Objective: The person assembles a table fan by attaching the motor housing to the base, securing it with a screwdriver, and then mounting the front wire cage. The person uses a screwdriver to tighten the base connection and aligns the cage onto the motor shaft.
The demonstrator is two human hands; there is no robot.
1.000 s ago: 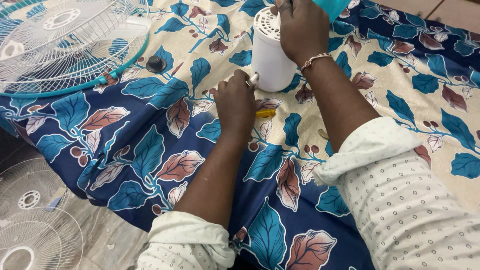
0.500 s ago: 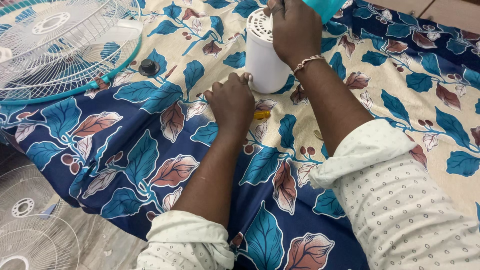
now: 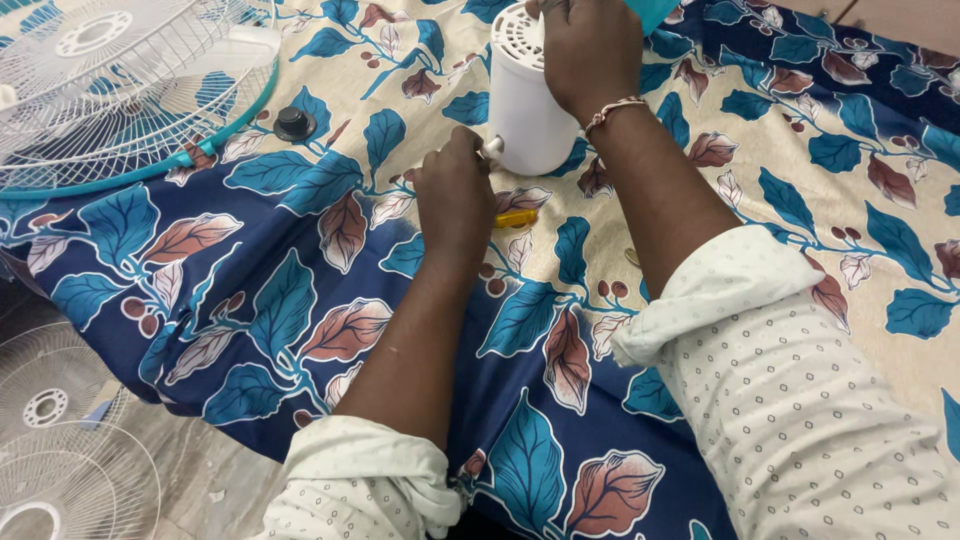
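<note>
A white cylindrical fan motor housing [image 3: 525, 110] with a vented top lies on the leaf-patterned cloth [image 3: 300, 260]. My right hand [image 3: 590, 55] is clasped over its top. My left hand [image 3: 455, 195] is closed around a small metal part [image 3: 491, 148] at the housing's lower left side. A yellow-handled tool [image 3: 515, 218] lies on the cloth just right of my left hand, partly hidden by it. A teal piece [image 3: 655, 10] shows behind my right hand at the top edge.
A white wire fan guard with a teal rim [image 3: 120, 95] lies at the upper left, a small black knob [image 3: 293, 122] beside it. More white fan guards [image 3: 60, 440] lie on the floor at lower left. A small metal bit [image 3: 632, 257] rests near my right forearm.
My left hand has shifted slightly at the base of the housing, and the metal part shows again at its fingertips. The view has drifted a little; my right hand stays on the housing.
</note>
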